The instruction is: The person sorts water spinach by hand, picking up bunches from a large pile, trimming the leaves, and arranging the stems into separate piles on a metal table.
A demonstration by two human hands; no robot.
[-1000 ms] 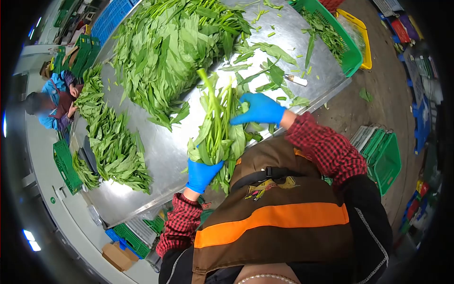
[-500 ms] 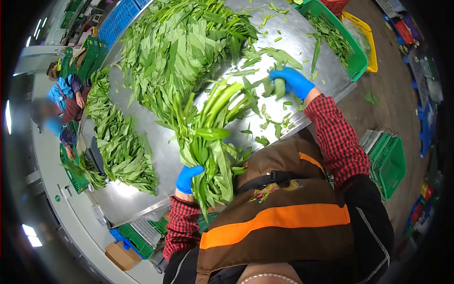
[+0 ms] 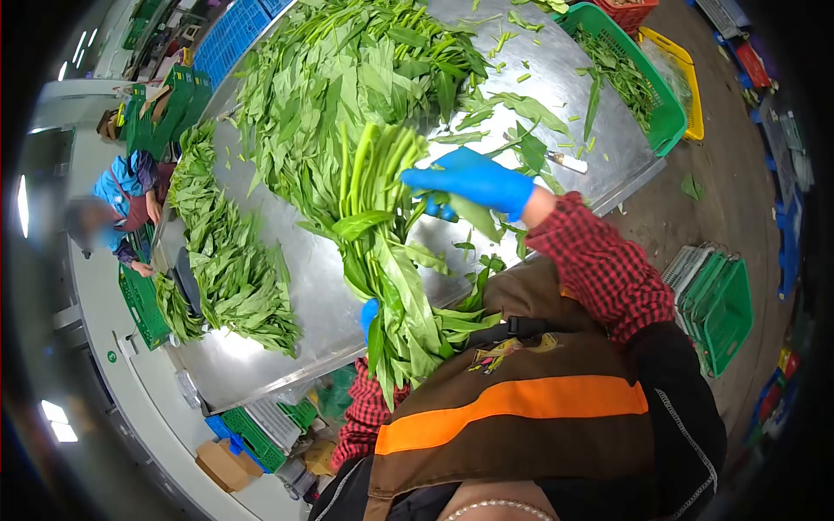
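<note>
A bunch of water spinach (image 3: 395, 252) stands upright in front of my apron, pale stems upward and leaves hanging down. My left hand (image 3: 370, 317), in a blue glove, grips it low down from the left; leaves hide most of the fingers. At the stems' right side is my blue-gloved right hand (image 3: 473, 181), its upper fingers stretched out against the bunch and apart from the lower ones. A loose leaf (image 3: 476, 217) hangs just below that palm. Farther right, a small knife (image 3: 566, 161) with a pale handle lies on the metal table (image 3: 599, 122).
A big heap of water spinach (image 3: 339, 104) covers the table's far side, with a second row (image 3: 234, 269) at left. Trimmings lie scattered at right. A green crate (image 3: 665, 122) of greens stands beyond the right edge. Another person (image 3: 130, 195) works at the left end.
My right hand has moved left from the scattered leaves to the bunch's stems. The knife now shows near where that hand was. The bunch has shifted slightly, covering more of my left hand.
</note>
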